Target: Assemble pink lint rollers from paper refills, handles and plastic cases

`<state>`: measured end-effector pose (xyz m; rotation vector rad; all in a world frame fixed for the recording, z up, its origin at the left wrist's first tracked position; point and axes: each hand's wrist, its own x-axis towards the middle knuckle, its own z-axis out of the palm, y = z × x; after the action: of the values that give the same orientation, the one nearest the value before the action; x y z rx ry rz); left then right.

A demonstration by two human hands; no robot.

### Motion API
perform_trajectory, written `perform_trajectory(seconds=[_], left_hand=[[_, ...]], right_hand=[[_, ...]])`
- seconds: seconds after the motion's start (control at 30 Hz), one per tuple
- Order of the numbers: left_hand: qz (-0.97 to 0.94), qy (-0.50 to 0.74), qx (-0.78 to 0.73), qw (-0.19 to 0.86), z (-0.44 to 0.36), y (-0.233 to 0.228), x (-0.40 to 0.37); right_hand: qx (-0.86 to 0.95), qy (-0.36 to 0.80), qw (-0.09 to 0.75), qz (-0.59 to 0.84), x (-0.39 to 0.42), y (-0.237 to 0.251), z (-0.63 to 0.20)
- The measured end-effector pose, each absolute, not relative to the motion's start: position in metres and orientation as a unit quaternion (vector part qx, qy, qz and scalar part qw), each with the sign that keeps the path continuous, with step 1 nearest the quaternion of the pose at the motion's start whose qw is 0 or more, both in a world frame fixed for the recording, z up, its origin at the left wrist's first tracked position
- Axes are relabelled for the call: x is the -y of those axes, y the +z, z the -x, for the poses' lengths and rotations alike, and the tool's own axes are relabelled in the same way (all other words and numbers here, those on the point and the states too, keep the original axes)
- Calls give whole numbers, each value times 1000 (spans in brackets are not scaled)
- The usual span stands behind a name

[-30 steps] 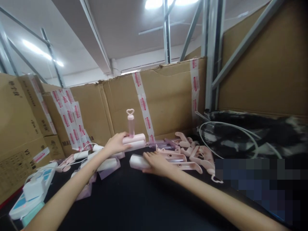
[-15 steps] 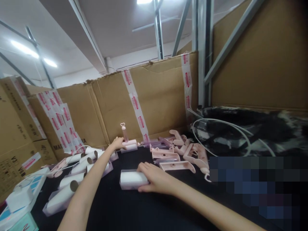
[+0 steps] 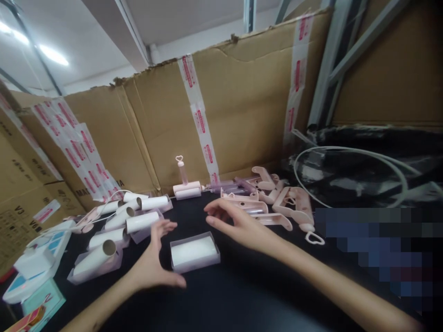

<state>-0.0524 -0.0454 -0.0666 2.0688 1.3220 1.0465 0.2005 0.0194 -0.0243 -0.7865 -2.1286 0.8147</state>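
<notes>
While both hands (image 3: 152,263) (image 3: 238,221) spread open | black table (image 3: 242,295) | cardboard walls (image 3: 249,101), seemingly warehouse

carton far left (image 3: 20,216): "V3" | carton behind paper rolls (image 3: 104,138): partial "MA…A" | tape print: unreadable

Rt table edge (image 3: 377,240) pixelated; teal box (image 3: 38,309) cut off bottom-left.

A white roll in a clear box (image 3: 194,251) lies on the black desk (image 3: 221,295). The lint roller (image 3: 185,185) and handles (image 3: 277,203) are pale pink. Brown cardboard (image 3: 242,110) carries white tape with red print (image 3: 200,120).
</notes>
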Motion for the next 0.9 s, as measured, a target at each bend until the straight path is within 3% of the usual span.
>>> perform_trajectory(seconds=[0.07, 0.17, 0.27, 0.37, 0.5, 0.6, 0.73, 0.9], left_hand=[[-736, 346, -526, 248, 53, -76, 61], [-732, 346, -549, 206, 52, -76, 61], [-785, 383, -487, 11, 49, -64, 50], [-845, 298, -387, -218, 39, -50, 39], [-876, 166, -243, -382, 14, -35, 27], [-876, 153, -174, -422, 4, -28, 23], [-860, 173, -215, -429, 13, -20, 29], [-796, 360, -413, -257, 35, -27, 43]], right_hand=[[805, 343, 349, 334, -18, -27, -198], [700, 477, 368, 384, -14, -38, -188], [510, 662, 388, 387, -11, -50, -176], [334, 823, 330, 319, -11, -55, -169], [232, 896, 307, 220, -11, -59, -166], [197, 884, 368, 213, -13, -63, -167], [178, 873, 398, 220, -14, -63, -168], [231, 883, 350, 210, -12, -53, -172]])
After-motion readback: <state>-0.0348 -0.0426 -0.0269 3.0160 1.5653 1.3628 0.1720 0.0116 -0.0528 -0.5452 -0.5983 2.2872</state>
